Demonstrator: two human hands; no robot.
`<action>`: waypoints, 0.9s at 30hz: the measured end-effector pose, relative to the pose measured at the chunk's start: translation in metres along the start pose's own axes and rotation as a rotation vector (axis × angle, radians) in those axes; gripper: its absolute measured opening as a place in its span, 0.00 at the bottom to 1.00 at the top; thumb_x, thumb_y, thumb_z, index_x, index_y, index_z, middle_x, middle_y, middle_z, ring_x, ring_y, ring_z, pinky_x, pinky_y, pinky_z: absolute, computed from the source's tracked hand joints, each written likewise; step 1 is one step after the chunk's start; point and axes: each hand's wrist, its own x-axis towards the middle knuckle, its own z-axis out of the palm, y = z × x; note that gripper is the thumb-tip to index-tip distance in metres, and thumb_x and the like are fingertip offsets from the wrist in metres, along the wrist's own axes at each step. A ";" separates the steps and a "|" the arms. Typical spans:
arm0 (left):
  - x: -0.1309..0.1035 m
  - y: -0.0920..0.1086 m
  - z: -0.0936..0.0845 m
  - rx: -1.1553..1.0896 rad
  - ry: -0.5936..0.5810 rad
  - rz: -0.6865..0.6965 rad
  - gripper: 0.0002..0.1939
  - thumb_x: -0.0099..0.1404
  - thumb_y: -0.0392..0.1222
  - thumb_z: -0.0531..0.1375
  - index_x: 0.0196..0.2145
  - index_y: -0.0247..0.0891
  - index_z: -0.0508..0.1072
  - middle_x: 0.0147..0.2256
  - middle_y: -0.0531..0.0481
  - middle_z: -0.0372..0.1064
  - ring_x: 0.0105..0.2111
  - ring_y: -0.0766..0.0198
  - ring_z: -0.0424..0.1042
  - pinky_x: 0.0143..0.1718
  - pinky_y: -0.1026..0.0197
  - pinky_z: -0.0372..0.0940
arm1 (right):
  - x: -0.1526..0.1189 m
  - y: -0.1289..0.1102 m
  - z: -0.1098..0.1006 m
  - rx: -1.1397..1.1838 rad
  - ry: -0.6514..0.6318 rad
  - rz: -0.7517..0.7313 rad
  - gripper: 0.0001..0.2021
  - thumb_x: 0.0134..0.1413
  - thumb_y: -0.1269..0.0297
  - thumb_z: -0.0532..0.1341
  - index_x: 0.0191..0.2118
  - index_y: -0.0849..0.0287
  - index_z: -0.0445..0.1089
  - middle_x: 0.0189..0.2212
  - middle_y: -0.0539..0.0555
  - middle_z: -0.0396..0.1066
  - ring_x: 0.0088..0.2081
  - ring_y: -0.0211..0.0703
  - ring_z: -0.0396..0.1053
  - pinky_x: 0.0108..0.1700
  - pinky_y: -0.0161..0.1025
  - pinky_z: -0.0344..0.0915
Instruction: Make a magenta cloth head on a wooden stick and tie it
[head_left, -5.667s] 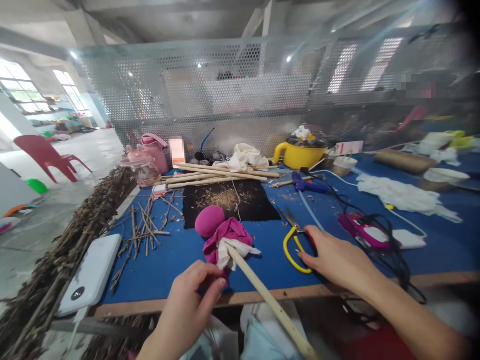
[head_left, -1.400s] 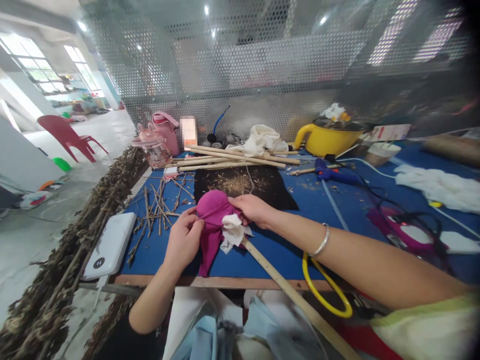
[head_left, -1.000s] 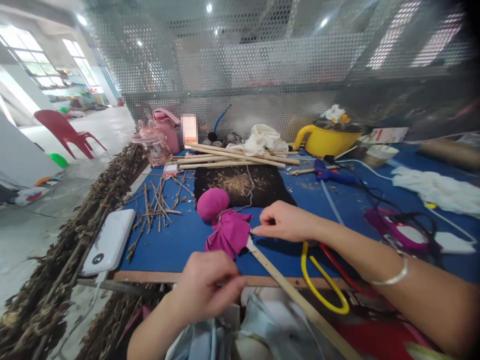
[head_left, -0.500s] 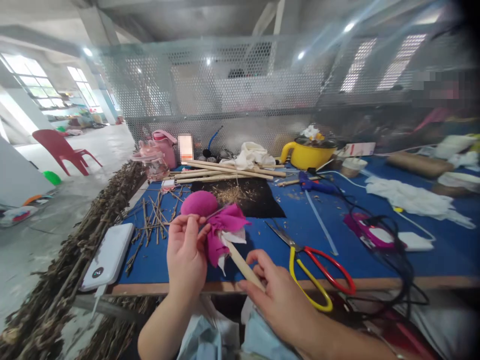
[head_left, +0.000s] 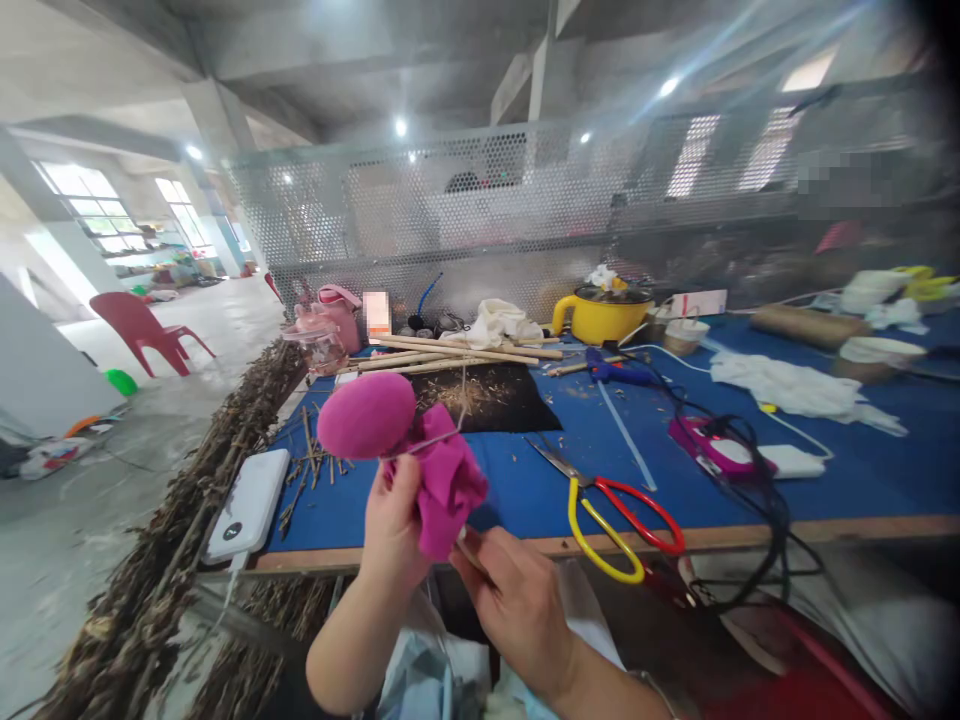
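1. Your left hand [head_left: 394, 525] is closed around the soft magenta cloth [head_left: 446, 485], just below its round stuffed head [head_left: 366, 415], which is raised above the near edge of the blue table [head_left: 525, 490].
2. Your right hand [head_left: 517, 600] pinches the thin wooden stick [head_left: 471, 550] under the cloth.
3. At 3 o'clock from the cloth, the scissors [head_left: 607, 505] with yellow and red handles lie flat.

pink cloth doll [head_left: 409, 445] | round head, ruffled skirt | raised, tilted left

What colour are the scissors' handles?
One handle is yellow, the other red, on the scissors; head view.
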 end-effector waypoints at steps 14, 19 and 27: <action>0.006 0.004 -0.007 -0.046 -0.157 -0.064 0.18 0.52 0.43 0.63 0.16 0.37 0.58 0.10 0.59 0.52 0.10 0.74 0.51 0.13 0.70 0.49 | 0.014 0.032 -0.061 -0.104 -0.123 0.040 0.14 0.59 0.66 0.54 0.49 0.57 0.68 0.42 0.60 0.73 0.45 0.51 0.71 0.45 0.48 0.70; 0.012 0.003 -0.012 -0.074 -0.365 -0.191 0.22 0.51 0.49 0.63 0.14 0.36 0.57 0.11 0.57 0.50 0.11 0.75 0.51 0.14 0.70 0.49 | -0.013 0.116 -0.084 -0.422 -0.318 0.313 0.17 0.53 0.68 0.54 0.47 0.62 0.73 0.50 0.68 0.69 0.50 0.60 0.69 0.50 0.58 0.68; 0.015 -0.003 0.010 -0.041 -0.451 -0.226 0.13 0.45 0.50 0.61 0.22 0.37 0.70 0.18 0.48 0.64 0.16 0.66 0.61 0.16 0.64 0.56 | 0.076 0.049 -0.090 -0.204 -0.160 0.025 0.20 0.58 0.67 0.54 0.56 0.56 0.63 0.56 0.61 0.64 0.56 0.51 0.63 0.55 0.52 0.64</action>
